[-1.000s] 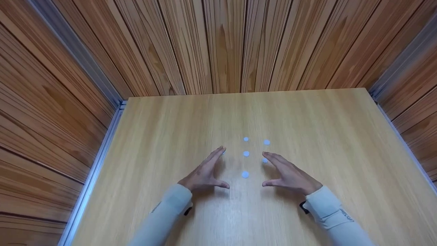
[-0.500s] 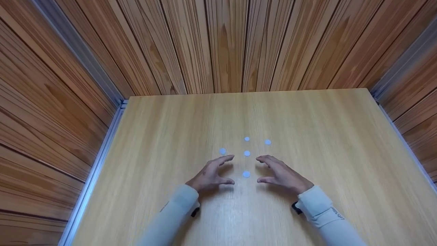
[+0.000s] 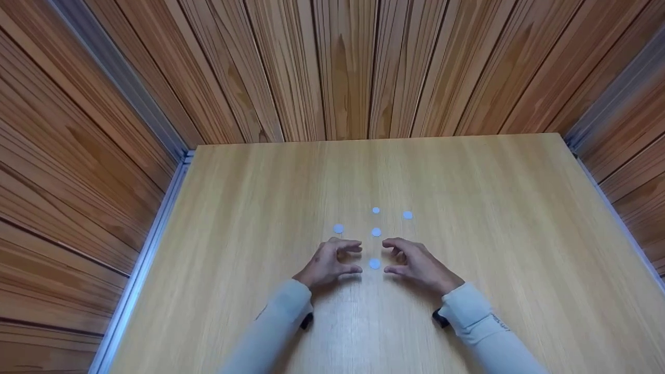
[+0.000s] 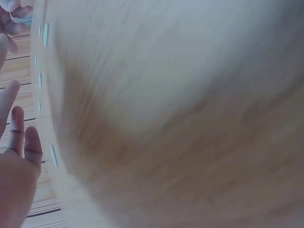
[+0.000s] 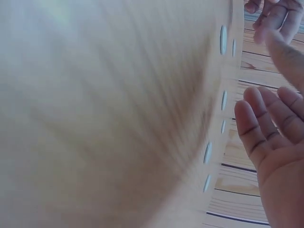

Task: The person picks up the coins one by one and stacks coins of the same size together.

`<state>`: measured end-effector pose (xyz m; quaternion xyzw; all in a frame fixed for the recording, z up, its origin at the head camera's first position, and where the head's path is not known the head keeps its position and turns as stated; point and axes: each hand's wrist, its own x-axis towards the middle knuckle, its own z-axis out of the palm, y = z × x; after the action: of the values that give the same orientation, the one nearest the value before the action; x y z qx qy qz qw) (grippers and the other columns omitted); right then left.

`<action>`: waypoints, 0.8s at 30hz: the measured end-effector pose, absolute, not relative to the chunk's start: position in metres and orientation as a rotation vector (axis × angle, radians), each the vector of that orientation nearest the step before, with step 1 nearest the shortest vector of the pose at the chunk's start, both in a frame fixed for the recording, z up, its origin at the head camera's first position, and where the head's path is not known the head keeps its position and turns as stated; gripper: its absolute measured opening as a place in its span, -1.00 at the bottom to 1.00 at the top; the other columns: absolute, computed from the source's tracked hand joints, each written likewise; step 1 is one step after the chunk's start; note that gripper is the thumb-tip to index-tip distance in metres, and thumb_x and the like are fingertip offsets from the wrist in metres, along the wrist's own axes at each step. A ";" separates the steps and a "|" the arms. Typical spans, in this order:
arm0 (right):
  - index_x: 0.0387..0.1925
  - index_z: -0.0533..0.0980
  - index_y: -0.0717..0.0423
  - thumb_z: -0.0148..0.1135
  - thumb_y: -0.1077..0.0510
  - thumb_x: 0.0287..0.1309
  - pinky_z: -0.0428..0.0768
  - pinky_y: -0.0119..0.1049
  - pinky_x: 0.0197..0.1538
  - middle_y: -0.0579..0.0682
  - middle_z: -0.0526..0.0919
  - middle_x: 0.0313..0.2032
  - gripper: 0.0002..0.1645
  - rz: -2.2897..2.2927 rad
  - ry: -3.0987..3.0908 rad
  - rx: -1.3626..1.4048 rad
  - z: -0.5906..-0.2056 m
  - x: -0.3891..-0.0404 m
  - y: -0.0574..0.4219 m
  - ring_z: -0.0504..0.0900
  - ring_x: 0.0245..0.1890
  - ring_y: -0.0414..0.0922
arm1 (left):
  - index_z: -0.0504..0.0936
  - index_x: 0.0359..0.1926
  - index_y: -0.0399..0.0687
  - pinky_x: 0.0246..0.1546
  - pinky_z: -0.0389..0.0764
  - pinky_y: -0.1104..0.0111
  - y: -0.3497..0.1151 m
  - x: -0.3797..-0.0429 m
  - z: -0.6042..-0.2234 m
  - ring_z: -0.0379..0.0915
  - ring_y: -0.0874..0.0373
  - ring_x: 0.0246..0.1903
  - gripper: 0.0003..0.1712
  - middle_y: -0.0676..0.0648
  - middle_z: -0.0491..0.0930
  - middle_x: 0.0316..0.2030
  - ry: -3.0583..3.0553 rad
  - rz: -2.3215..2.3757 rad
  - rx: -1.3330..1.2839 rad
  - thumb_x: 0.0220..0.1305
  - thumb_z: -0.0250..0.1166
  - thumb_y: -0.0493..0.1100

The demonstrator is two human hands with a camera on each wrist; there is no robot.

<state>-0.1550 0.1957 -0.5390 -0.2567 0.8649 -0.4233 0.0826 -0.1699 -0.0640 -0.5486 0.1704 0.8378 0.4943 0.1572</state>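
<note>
In the head view my left hand hovers over the wooden table, its thumb and fingers loosely bent with a gap between them. Facing it, my right hand holds much the same pose, also with nothing in its grasp. A pale blue round spot lies on the table between the two hands, which stay apart. The wrist views show part of the left palm and the right palm, with the other hand at the upper corner of each.
Several more pale blue spots dot the table beyond the hands, one of them being the far-right spot. Wood-panelled walls rise behind and at both sides, with a metal rail along the left edge.
Both hands have moved inward toward each other, and their fingers have bent more, narrowing the gap to the thumbs. The left spot has come out from behind the left hand.
</note>
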 end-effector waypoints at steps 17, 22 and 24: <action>-0.13 0.64 0.18 0.48 0.24 0.09 0.57 -0.22 -0.16 -0.05 0.70 -0.28 -0.71 -1.203 2.670 -0.697 -0.548 -0.157 0.182 0.60 -0.28 -0.17 | 0.74 0.00 -0.07 0.16 0.43 0.26 -0.042 -0.175 -0.559 0.56 0.25 0.02 -0.60 0.15 0.72 -0.13 2.382 1.428 0.406 0.08 0.53 -0.21; -0.15 0.66 0.18 0.46 0.24 0.11 0.59 -0.19 -0.13 -0.07 0.72 -0.26 -0.75 -1.180 2.659 -0.705 -0.547 -0.160 0.179 0.63 -0.26 -0.16 | 0.76 -0.05 -0.08 0.13 0.44 0.28 -0.039 -0.178 -0.560 0.59 0.26 -0.02 -0.64 0.14 0.74 -0.20 2.406 1.424 0.427 0.08 0.53 -0.22; -0.16 0.66 0.17 0.46 0.24 0.11 0.58 -0.20 -0.13 -0.08 0.72 -0.26 -0.76 -1.170 2.659 -0.709 -0.548 -0.161 0.179 0.63 -0.25 -0.15 | 0.76 -0.06 -0.09 0.11 0.44 0.31 -0.039 -0.179 -0.561 0.57 0.27 -0.02 -0.66 0.14 0.75 -0.22 2.416 1.416 0.451 0.09 0.53 -0.23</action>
<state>-0.1609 0.1790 -0.5477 -0.2364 0.8866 -0.3902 0.0758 -0.1789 -0.0386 -0.5610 0.1571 0.8419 0.4933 0.1518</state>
